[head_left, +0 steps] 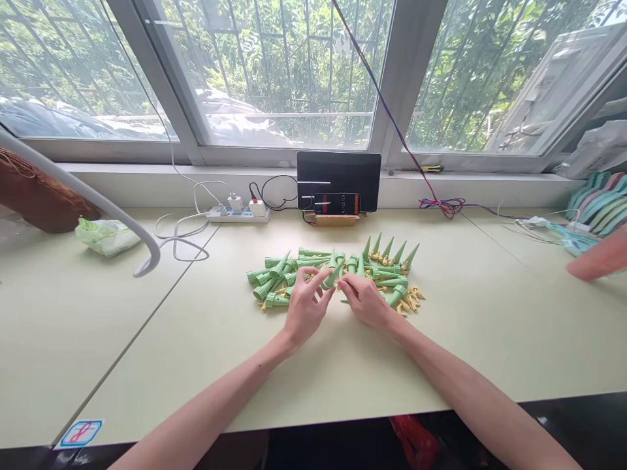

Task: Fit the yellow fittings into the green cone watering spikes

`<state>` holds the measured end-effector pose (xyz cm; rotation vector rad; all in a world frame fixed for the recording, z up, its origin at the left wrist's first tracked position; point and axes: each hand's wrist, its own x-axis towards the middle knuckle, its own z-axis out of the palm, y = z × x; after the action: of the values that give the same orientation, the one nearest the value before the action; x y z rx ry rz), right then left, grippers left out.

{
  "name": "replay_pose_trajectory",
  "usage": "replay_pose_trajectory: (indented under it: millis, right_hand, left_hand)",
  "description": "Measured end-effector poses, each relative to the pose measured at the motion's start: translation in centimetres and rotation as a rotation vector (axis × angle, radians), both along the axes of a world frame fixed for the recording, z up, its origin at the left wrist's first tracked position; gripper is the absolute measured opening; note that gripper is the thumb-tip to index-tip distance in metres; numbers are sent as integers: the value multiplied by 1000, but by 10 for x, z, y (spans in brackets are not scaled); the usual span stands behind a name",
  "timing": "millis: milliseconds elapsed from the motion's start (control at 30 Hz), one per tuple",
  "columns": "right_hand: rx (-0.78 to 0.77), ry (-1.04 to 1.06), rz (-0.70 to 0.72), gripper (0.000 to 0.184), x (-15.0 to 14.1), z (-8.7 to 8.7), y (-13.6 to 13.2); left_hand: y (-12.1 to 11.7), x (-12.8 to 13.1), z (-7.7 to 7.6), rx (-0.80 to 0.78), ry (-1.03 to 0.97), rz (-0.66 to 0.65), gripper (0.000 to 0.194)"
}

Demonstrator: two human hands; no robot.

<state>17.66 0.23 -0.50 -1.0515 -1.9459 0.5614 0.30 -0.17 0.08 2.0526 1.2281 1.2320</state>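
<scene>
My left hand point(307, 303) grips a green plastic plant watering spike point(334, 274) between thumb and fingers, its point tilted up and to the right. Close against the spike's wide end, my right hand point(363, 299) is pinched on a small pale yellow piece, mostly hidden by the fingers. Around both hands lies a loose pile of green spikes point(267, 287) mixed with small yellow pieces. Behind my right hand, several spikes point(386, 250) stand point up in a slanting row with yellow pieces at their bases. More yellow pieces point(410, 301) are heaped to the right.
A tablet point(337, 173) and a phone point(337, 203) lean at the back on a cardboard box point(337, 220). A power strip point(240, 214) with white cables sits left of them. A white curved bar point(112, 209) reaches in from the left. Another person's arm point(597, 256) shows at the right.
</scene>
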Motion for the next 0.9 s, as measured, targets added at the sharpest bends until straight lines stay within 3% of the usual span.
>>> replay_pose_trajectory:
  millis: [900]
  right_hand:
    - [1,-21,-6,23,-1,-3,0]
  left_hand:
    - [2,2,-1,9,-15,3,18]
